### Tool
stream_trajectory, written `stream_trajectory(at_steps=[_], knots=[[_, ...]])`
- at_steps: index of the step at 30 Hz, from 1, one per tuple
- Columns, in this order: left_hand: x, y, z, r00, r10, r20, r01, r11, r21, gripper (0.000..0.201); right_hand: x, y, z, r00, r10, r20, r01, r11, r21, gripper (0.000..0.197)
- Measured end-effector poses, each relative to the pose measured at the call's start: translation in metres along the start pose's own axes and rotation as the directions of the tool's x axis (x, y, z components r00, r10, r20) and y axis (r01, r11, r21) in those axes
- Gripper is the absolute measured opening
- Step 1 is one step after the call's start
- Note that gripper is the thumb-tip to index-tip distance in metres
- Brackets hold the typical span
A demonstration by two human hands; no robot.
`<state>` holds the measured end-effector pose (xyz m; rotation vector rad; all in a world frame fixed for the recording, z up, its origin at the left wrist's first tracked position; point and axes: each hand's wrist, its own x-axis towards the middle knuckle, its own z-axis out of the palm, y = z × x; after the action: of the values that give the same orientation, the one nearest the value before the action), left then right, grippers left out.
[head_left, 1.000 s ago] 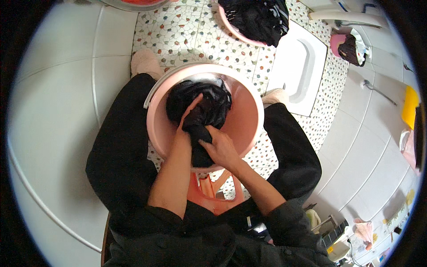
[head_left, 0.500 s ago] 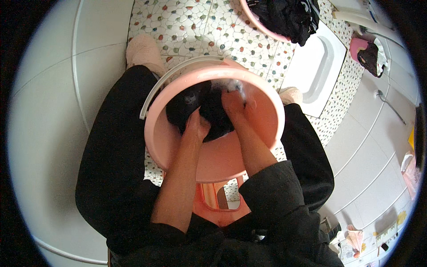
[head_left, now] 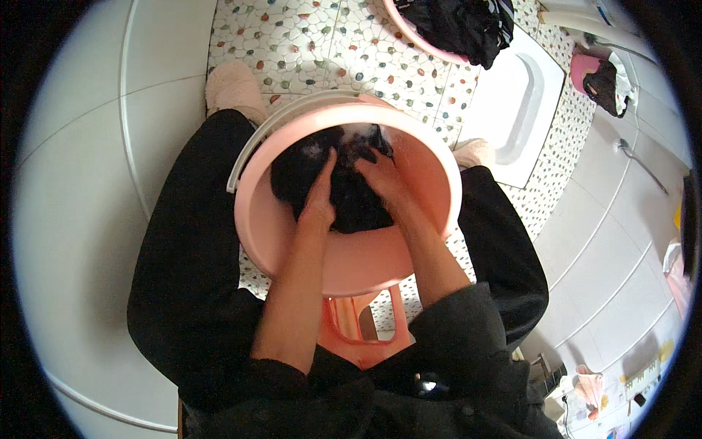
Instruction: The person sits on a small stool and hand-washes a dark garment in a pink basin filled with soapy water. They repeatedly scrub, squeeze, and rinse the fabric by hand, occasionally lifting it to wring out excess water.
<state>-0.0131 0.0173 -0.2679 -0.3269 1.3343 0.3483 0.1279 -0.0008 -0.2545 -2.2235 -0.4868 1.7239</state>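
A pink bucket stands between my legs, with wet black cloth and whitish suds inside. My left hand grips the cloth on its left side; the thumb shows along the top, while the other fingers are mostly hidden in the folds. To its right, my right hand has its fingers curled onto the cloth near the suds, with dark fabric showing between them. Both forearms reach over the near rim.
The bucket's pale handle rests against its left rim. Ahead, a pink basin holds black clothes. A white squat toilet lies to the right on the pebble-patterned floor. A red plastic stool is below me.
My right hand has drawn back slightly from the far wall, and its fingers show more clearly on the cloth. My left hand has moved slightly, its thumb now stretched forward.
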Motion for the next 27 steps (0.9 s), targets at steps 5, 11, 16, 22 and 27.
stream_trajectory(at_steps=[5,11,16,22,27], knots=[[0.014,-0.012,-0.024,0.978,0.009,0.210,0.026,0.986,-0.166,0.049,-0.093,-0.041,0.000,0.981,-0.150,0.119,0.157,0.986,-0.051,0.056],[0.062,-0.060,-0.078,0.993,0.081,0.083,-0.053,0.955,-0.291,0.039,-0.055,-0.023,0.060,0.937,-0.214,-0.275,0.077,0.897,-0.435,0.066],[0.034,-0.041,-0.012,0.982,-0.123,-0.144,0.075,0.950,-0.304,0.039,0.050,0.040,0.019,0.941,-0.256,-0.219,0.185,0.936,-0.299,0.049],[0.052,-0.036,-0.047,0.989,-0.077,0.123,0.117,0.925,-0.361,0.039,0.018,0.012,0.024,0.957,-0.285,-0.050,0.274,0.948,-0.161,0.052],[0.088,-0.055,-0.093,0.975,-0.107,0.193,0.141,0.975,-0.174,0.046,-0.084,-0.030,0.037,0.956,-0.284,-0.071,0.254,0.924,-0.286,0.055]])
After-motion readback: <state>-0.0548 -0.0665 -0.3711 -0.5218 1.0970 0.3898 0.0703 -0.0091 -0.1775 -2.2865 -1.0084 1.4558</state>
